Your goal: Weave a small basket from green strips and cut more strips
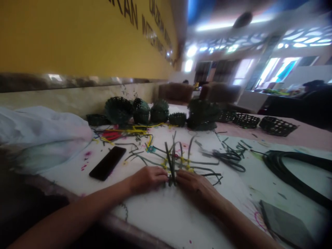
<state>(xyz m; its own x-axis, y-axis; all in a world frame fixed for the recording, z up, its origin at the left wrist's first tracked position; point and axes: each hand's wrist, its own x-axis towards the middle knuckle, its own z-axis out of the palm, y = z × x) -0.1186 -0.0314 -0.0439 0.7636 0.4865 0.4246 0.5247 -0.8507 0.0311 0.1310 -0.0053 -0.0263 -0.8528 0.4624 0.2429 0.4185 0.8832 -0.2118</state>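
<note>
Dark green weaving strips (178, 159), crossed into a loose lattice with small yellow ties at the crossings, lie flat on the white tablecloth (166, 214) just beyond both hands, near the middle of the table. Both forearms reach in from the near edge and converge on the near end of the lattice. The left hand (147, 178) lies palm down, fingers curled toward the upright strips at its fingertips; the right hand (193, 183) mirrors it, fingers bent onto the same strips. The two hands sit close together, almost touching, pressing or pinching the strip ends between them; blur hides exactly which fingers grip.

Going left to right: a pale cloth bundle (38, 135) rests at the far left, then a black phone (107, 162) lies face up just left of the left hand. Behind it, red and yellow strips (121, 133) lie in a loose heap. Along the wall stands a row of small dark green woven baskets (141, 112), some tipped on their sides; what they contain cannot be made out. Right of the lattice lies a tangle of cut green strips (229, 157). Farther back, low open-weave baskets (277, 126) sit on a pink cloth, their insides looking bare. At the far right a coil of dark strip material (290, 173) curves over the table, and a grey flat sheet (282, 221) lies near the edge.
</note>
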